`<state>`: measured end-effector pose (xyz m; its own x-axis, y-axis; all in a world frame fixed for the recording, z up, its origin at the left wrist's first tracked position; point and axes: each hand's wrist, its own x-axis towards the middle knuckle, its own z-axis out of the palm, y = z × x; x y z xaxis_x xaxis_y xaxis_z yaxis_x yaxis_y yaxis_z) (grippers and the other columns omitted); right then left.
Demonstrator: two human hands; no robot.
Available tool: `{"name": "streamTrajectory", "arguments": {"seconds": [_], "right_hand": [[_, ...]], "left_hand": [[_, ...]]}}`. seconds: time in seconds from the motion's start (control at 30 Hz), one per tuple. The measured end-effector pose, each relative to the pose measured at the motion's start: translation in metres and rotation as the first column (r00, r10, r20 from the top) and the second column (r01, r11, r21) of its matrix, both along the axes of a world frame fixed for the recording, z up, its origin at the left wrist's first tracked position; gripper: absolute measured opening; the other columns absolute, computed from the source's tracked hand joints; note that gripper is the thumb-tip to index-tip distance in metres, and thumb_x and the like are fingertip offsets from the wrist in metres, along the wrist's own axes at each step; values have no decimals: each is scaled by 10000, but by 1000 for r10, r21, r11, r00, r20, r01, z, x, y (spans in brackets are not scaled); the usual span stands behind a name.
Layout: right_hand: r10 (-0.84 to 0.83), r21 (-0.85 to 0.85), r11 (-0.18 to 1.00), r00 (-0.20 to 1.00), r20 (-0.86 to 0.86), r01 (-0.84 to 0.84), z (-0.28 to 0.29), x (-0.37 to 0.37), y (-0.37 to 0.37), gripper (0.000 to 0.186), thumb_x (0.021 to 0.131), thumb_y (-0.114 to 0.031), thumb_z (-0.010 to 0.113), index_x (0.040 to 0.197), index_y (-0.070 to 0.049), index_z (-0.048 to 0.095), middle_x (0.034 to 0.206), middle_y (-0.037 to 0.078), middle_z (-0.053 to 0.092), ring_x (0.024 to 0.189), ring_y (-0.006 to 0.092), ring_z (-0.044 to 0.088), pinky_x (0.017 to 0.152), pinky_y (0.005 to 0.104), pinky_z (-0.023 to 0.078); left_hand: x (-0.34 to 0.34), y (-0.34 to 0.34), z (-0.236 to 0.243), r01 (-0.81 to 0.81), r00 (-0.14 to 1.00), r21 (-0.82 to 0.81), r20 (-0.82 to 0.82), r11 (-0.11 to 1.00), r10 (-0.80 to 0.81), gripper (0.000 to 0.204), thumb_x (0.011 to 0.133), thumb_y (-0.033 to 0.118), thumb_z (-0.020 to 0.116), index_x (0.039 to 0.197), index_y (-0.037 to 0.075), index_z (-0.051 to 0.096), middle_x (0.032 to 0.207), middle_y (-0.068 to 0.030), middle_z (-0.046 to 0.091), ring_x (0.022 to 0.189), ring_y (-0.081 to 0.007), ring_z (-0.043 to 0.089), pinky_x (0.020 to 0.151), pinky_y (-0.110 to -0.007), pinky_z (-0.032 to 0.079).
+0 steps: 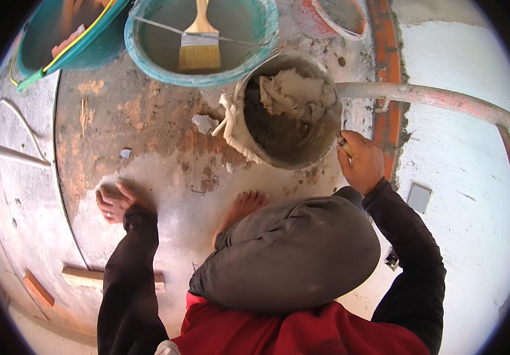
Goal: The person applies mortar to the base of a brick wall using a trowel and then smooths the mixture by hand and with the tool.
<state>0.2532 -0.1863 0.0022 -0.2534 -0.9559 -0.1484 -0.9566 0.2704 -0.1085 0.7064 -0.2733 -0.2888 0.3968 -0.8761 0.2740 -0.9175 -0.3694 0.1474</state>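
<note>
My right hand is closed around a short yellowish handle at the near right rim of a mortar-crusted bucket. The rest of that tool is hidden, so its kind does not show. Inside the bucket a lump of wet grey mortar sits against the far wall. My left hand is empty, low by the floor on the left, its fingers loosely bent and thumb apart. Beyond the bucket, a wide paintbrush rests on a thin rod across a teal basin of cloudy grey water.
A second teal tub stands far left, a reddish bucket far right. A crusted pole runs right from the bucket across a row of orange bricks. Wood strips and a brick piece lie near left.
</note>
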Motion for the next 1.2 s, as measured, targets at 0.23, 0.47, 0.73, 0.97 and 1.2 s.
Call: {"name": "streamTrajectory", "arguments": {"seconds": [0.23, 0.47, 0.73, 0.97, 1.2], "right_hand": [[-16, 58, 998, 1000, -26, 17, 19, 6, -2, 198, 907, -185, 629, 1040, -43, 595, 885, 167, 659, 815, 381, 645, 658, 448, 492], [-90, 527, 849, 993, 81, 34, 19, 14, -35, 306, 977, -324, 533, 951, -33, 624, 857, 200, 659, 858, 398, 638, 723, 481, 497], [281, 615, 787, 911, -301, -40, 73, -10, -77, 329, 974, -355, 518, 979, -60, 665, 868, 182, 683, 867, 367, 663, 759, 485, 518], [238, 648, 752, 967, -93, -123, 23, 14, -68, 362, 956, -359, 538, 915, -27, 674, 826, 211, 673, 858, 395, 661, 756, 486, 522], [64, 608, 783, 989, 136, -134, -6, -1, -52, 398, 960, -385, 540, 851, -19, 655, 755, 218, 644, 757, 416, 636, 706, 493, 504]], "left_hand": [[1, 0, 2, 16, 999, -6, -29, 1000, -16, 598, 971, 590, 406, 1371, 152, 484, 1417, -40, 454, 1315, -250, 409, 1074, -480, 264], [-1, 2, 0, -30, 999, 22, 20, 999, 29, 595, 957, 586, 433, 1370, 161, 485, 1421, -34, 449, 1309, -263, 410, 1069, -489, 264], [0, 1, 9, -28, 998, -7, 50, 1000, 28, 590, 966, 581, 417, 1373, 159, 479, 1416, -42, 453, 1307, -258, 415, 1054, -484, 290], [-5, 0, 9, -26, 1000, 31, 16, 999, 25, 617, 978, 586, 382, 1360, 112, 483, 1412, -54, 463, 1312, -239, 420, 1064, -471, 279], [-6, -1, 9, -10, 1000, -2, -22, 1000, 10, 619, 970, 598, 393, 1366, 130, 481, 1413, -48, 458, 1318, -245, 400, 1066, -480, 274]]}}
